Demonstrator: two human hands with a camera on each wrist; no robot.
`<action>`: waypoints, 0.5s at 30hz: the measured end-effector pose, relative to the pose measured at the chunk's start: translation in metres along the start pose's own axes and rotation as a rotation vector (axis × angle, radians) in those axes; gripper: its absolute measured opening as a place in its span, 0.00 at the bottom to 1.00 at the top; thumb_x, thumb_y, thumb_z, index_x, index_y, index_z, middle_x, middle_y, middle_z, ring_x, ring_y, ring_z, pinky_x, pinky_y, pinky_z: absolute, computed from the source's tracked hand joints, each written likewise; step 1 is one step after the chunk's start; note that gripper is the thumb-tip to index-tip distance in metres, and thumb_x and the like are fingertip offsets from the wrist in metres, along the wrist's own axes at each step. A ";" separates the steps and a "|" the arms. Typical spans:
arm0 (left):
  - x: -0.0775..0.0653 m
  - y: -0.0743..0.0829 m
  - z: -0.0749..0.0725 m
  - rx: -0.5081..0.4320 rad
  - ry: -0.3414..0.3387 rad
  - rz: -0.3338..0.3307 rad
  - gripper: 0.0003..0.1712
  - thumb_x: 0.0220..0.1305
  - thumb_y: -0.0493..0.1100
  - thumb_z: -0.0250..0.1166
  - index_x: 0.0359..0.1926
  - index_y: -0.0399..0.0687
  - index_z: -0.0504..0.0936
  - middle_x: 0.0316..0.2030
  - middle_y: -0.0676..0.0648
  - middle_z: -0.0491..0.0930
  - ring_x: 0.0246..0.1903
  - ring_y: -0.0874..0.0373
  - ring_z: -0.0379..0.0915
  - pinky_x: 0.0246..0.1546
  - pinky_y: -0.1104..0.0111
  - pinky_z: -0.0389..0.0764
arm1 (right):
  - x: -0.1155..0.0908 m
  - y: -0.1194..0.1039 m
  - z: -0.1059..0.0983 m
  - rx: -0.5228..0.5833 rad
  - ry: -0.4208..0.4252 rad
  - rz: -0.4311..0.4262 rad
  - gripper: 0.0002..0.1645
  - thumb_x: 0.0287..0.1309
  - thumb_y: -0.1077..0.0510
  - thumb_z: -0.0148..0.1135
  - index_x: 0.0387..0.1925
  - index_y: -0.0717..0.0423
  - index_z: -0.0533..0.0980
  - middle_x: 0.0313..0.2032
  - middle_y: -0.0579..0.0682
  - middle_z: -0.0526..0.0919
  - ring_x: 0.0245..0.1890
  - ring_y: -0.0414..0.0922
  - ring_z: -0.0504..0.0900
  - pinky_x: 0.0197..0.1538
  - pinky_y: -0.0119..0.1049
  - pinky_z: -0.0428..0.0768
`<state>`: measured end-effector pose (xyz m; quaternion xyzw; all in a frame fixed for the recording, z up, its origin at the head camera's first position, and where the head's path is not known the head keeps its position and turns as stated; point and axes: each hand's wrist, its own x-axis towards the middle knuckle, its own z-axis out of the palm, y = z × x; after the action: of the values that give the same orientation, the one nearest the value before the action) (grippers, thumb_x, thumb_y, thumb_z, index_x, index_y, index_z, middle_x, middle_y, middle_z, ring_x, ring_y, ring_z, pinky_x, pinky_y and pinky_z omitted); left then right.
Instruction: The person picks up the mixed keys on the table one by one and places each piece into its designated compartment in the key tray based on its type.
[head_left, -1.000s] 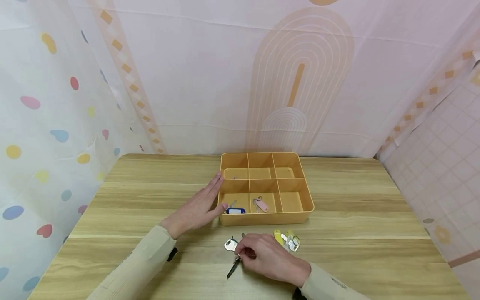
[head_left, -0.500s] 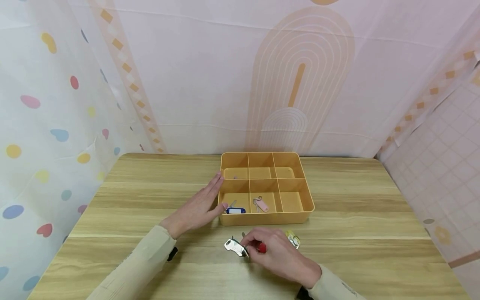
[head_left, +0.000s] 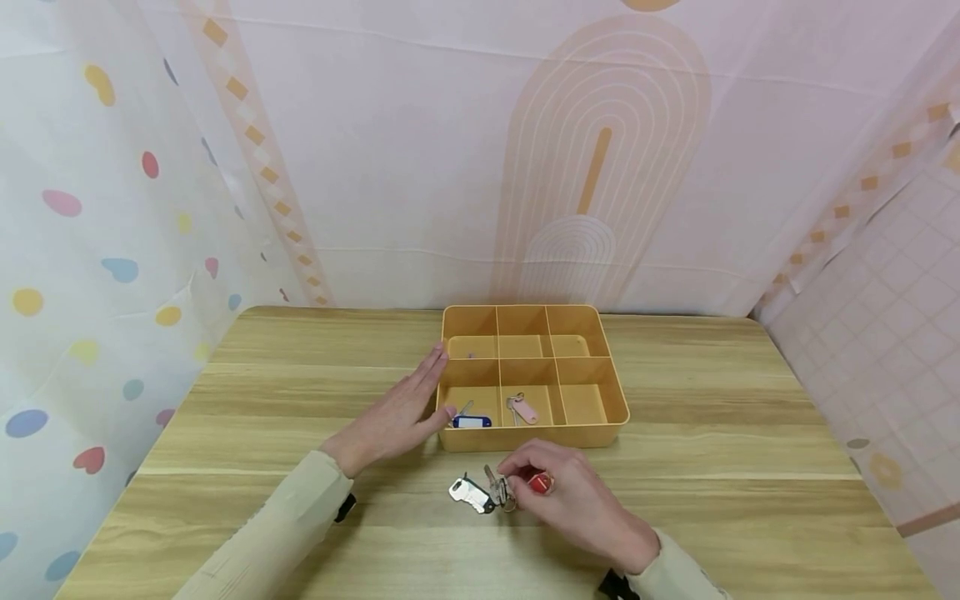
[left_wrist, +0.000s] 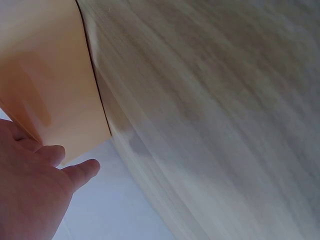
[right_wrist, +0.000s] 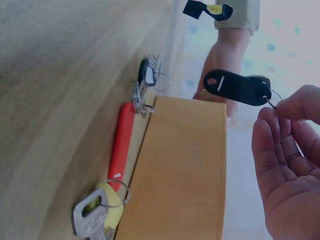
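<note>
I count one orange tray [head_left: 532,438] on the table [head_left: 720,467], split into six compartments, two rows of three. The near left one holds one blue tag [head_left: 472,422] with a key, the near middle one pink tag [head_left: 526,411] with keys; a small purplish bit shows in the far left, too little to name.

The left hand [head_left: 393,421] lies along the tray's left side, fingers straight. Just nearer than the tray, the right hand [head_left: 566,496] has thumb and finger pinched together on the ring of one black tag [right_wrist: 235,89]. Around and beneath it on the table I see three more tags: one dark tag [right_wrist: 146,71] with keys at left, one red tag [right_wrist: 121,142], one yellow tag [right_wrist: 115,212] at right.
</note>
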<state>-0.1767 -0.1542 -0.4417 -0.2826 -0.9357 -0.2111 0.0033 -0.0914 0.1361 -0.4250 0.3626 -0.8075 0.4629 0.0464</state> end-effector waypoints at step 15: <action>-0.001 0.002 -0.002 -0.001 -0.016 -0.008 0.48 0.81 0.63 0.46 0.82 0.35 0.40 0.83 0.40 0.34 0.81 0.42 0.37 0.77 0.46 0.53 | 0.002 -0.002 -0.022 0.028 0.137 0.009 0.14 0.59 0.74 0.68 0.42 0.55 0.86 0.40 0.43 0.88 0.37 0.37 0.84 0.42 0.33 0.87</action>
<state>-0.1752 -0.1540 -0.4391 -0.2808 -0.9367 -0.2092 -0.0052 -0.0974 0.1513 -0.4102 0.3271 -0.7976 0.4981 0.0941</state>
